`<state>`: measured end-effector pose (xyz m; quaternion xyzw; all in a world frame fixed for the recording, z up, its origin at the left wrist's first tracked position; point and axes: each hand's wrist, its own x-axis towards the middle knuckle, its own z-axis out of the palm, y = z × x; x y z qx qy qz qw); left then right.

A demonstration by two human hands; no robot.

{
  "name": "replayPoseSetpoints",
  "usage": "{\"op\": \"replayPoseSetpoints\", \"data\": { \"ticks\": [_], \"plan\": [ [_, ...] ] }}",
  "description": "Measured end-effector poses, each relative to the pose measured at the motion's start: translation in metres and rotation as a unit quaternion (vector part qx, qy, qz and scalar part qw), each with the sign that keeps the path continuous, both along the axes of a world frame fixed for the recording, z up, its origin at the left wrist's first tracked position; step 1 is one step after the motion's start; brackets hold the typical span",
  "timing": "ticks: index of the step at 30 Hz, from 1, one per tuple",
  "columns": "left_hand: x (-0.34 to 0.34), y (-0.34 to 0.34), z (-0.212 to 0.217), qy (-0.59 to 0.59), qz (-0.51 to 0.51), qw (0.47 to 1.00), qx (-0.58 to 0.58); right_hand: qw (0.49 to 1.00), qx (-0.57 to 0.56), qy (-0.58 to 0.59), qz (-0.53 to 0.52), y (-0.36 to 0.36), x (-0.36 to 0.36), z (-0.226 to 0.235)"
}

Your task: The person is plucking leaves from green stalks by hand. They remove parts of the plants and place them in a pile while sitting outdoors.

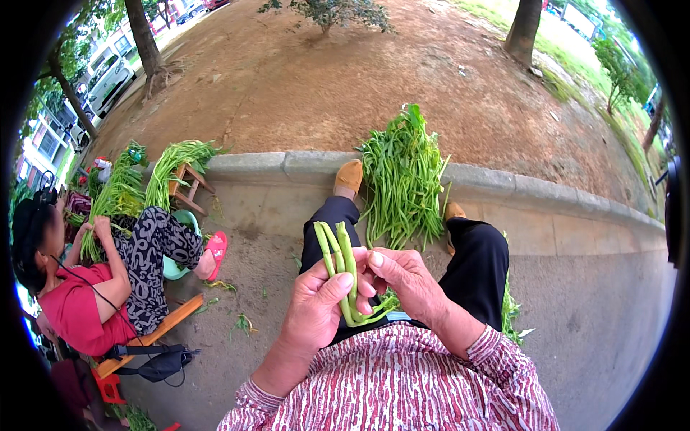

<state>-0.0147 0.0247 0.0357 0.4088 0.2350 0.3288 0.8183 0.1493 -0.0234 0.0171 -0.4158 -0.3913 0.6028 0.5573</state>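
Three thick green leafy-vegetable stems, looking like water spinach, stand nearly upright in front of my lap. My left hand is closed round them, its thumb pressed across their middle. Thinner green shoots trail from their lower end toward the right. Right beside the stems, my right hand is closed in a pinch, thumb against the bent fingers; what lies between its fingertips is hidden. Beyond my hands, a big heap of the same long-stemmed greens lies between my feet and leans on the kerb.
A stone kerb crosses in front, with bare brown soil beyond. At left a person on a wooden bench handles greens near a small wooden stool and a pale green basin. More greens lie by my right leg.
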Motion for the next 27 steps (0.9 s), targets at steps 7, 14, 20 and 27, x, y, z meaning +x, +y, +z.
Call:
{"op": "replayPoseSetpoints", "data": {
  "ticks": [7, 14, 20, 27],
  "plan": [
    [0.002, -0.006, -0.004, 0.056, -0.014, 0.996, 0.074, 0.995, 0.054, -0.023, -0.076, 0.003, 0.001, 0.020],
    [0.007, -0.009, -0.004, 0.050, -0.016, 0.990, 0.133, 0.985, 0.112, -0.076, -0.111, -0.001, 0.002, 0.025],
    [0.007, -0.011, -0.003, 0.056, -0.017, 0.990, 0.128, 0.964, 0.165, -0.148, -0.147, -0.005, -0.003, 0.027],
    [0.005, -0.009, -0.011, 0.057, -0.038, 0.991, 0.114, 0.904, 0.267, -0.286, -0.174, -0.003, -0.004, 0.029]
  ]
}}
